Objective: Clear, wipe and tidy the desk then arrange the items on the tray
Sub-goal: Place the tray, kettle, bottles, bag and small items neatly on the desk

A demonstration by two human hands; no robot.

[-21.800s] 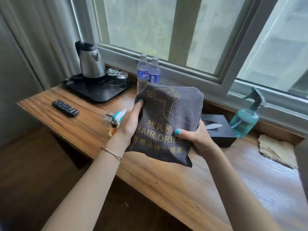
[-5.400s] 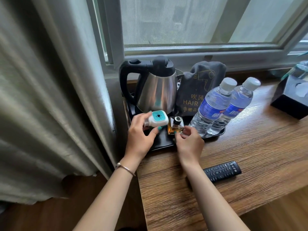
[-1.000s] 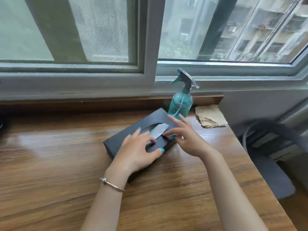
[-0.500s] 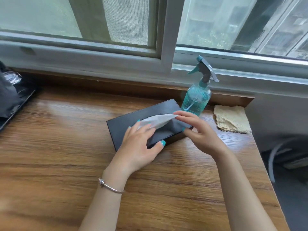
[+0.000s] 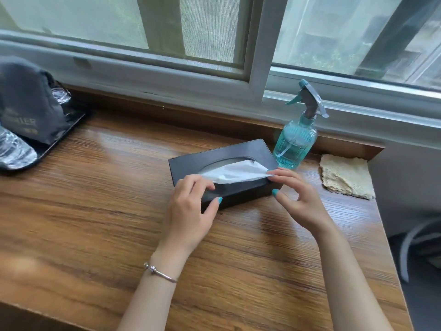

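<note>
Both hands on the black rectangular tissue box [image 5: 241, 192], tugging at the white tissue [image 5: 235, 173]

Left hand [image 5: 191, 211] rests curled on the box's near-left corner, thumb against its front side, fingertips at the tissue's edge. Right hand [image 5: 298, 199] pinches the tissue's pointed tip, I think, with the thumb spread apart below. The teal ribbed plastic spray bottle [image 5: 296, 144] stands just behind the right hand, the yellow cloth [image 5: 346, 175] to its right. Far left of the left hand on the wooden tabletop [image 5: 95, 211]: the black tray [image 5: 60, 137] carrying a grey fabric pouch [image 5: 26, 103].
</note>
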